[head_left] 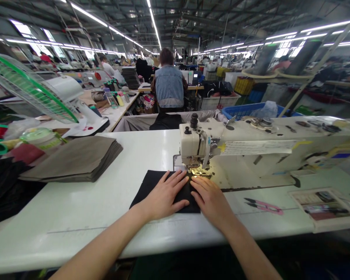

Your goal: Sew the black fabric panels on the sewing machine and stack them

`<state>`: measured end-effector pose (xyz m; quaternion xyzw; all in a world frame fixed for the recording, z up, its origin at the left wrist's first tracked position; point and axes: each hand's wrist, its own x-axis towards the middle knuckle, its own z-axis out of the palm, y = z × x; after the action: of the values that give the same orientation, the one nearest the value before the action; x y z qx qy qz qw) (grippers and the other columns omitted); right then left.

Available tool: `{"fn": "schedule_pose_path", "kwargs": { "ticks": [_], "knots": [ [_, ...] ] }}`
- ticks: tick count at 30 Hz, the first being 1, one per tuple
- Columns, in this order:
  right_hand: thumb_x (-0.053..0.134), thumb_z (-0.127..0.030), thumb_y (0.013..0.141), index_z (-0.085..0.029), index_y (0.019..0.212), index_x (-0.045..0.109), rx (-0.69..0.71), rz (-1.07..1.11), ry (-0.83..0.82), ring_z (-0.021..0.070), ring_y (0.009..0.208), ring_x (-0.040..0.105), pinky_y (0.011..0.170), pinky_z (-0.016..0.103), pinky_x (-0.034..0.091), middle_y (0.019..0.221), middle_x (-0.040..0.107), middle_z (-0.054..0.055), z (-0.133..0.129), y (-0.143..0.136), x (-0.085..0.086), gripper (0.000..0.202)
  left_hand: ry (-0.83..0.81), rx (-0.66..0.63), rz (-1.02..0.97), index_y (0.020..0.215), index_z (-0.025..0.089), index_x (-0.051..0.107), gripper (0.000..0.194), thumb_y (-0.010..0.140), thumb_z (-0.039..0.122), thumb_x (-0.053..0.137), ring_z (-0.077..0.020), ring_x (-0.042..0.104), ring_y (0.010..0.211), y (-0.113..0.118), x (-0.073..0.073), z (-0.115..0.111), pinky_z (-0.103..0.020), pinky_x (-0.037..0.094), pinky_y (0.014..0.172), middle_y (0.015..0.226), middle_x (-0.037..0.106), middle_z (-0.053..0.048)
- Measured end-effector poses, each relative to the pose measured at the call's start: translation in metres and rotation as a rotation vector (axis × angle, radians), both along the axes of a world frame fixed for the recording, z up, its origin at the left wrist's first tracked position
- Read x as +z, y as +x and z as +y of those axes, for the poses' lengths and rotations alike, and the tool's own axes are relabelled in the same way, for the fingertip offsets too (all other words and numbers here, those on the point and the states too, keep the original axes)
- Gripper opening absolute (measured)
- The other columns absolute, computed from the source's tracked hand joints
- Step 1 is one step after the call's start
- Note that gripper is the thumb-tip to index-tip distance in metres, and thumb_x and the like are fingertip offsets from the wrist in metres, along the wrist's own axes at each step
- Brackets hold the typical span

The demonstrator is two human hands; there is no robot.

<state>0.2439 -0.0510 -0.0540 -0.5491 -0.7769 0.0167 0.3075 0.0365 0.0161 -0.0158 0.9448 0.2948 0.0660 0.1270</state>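
Note:
A black piece of fabric [151, 184] lies flat on the pale sewing table [111, 206], its far edge at the needle area of a cream sewing machine [251, 134]. My left hand [166, 194] rests palm down on the fabric, fingers spread and thumb pointing right. Over the fabric's right part lies my right hand [210, 198], its fingers stretched toward the lit metal plate [201, 172] below the machine head. The fingertips of both hands are close to each other, just in front of the presser foot, which is partly hidden.
Pink-handled snips [265, 207] and a parts tray [326, 208] lie at the right. Left are a stack of grey-brown fabric [76, 159], dark cloth [6, 186] and a fan [35, 85]. A person in a denim vest [169, 86] sits ahead, beyond a blue basket [245, 110].

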Motion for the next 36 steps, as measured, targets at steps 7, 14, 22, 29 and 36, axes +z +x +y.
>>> {"fn": "schedule_pose_path", "kwargs": {
  "ticks": [7, 14, 22, 29, 36],
  "knots": [
    [0.054, -0.017, 0.096, -0.018, 0.127, 0.064, -0.026, -0.029, -0.028, 0.0273, 0.121, 0.059, 0.105, 0.05, 0.05, 0.13, 0.067, 0.011, 0.005, -0.001, 0.005, 0.032, 0.022, -0.004, 0.005, 0.156, 0.021, 0.033, 0.077, 0.093, 0.056, 0.058, -0.0302, 0.024, 0.152, 0.001, -0.002, 0.008, -0.054, 0.016, 0.123, 0.164, 0.027, -0.013],
    [0.051, -0.022, 0.1, -0.018, 0.126, 0.066, 0.082, -0.043, 0.014, 0.0255, 0.119, 0.061, 0.104, 0.047, 0.051, 0.128, 0.069, 0.009, -0.037, 0.006, 0.008, 0.03, -0.031, -0.152, -0.027, 0.15, 0.03, 0.046, 0.048, 0.102, 0.027, 0.047, -0.0254, 0.029, 0.151, -0.012, 0.008, -0.025, -0.053, 0.02, 0.123, 0.159, 0.04, -0.005],
    [0.049, -0.023, 0.102, -0.017, 0.123, 0.066, 0.096, -0.043, -0.01, 0.0263, 0.113, 0.061, 0.101, 0.047, 0.051, 0.123, 0.07, 0.009, -0.045, 0.007, 0.011, 0.028, -0.029, -0.202, -0.051, 0.147, 0.028, 0.05, 0.044, 0.102, 0.028, 0.048, -0.0251, 0.038, 0.147, -0.019, 0.008, -0.037, -0.05, 0.025, 0.123, 0.154, 0.048, -0.006],
    [0.054, -0.023, 0.099, -0.019, 0.113, 0.07, 0.01, -0.066, -0.02, 0.0252, 0.102, 0.06, 0.09, 0.043, 0.052, 0.108, 0.067, 0.009, -0.005, 0.006, 0.015, 0.021, -0.038, -0.167, -0.047, 0.145, 0.029, 0.053, 0.042, 0.103, 0.03, 0.047, -0.0231, 0.039, 0.146, -0.013, 0.007, 0.003, -0.05, 0.024, 0.123, 0.154, 0.048, -0.005],
    [0.056, -0.024, 0.098, -0.023, 0.112, 0.07, -0.085, -0.138, -0.051, 0.0257, 0.099, 0.059, 0.086, 0.042, 0.048, 0.106, 0.066, 0.008, 0.017, 0.003, 0.016, 0.019, -0.055, -0.158, -0.091, 0.14, 0.026, 0.058, 0.04, 0.101, 0.027, 0.049, -0.0248, 0.043, 0.143, -0.006, 0.007, 0.039, -0.052, 0.027, 0.121, 0.151, 0.052, -0.007]
  ]
}}
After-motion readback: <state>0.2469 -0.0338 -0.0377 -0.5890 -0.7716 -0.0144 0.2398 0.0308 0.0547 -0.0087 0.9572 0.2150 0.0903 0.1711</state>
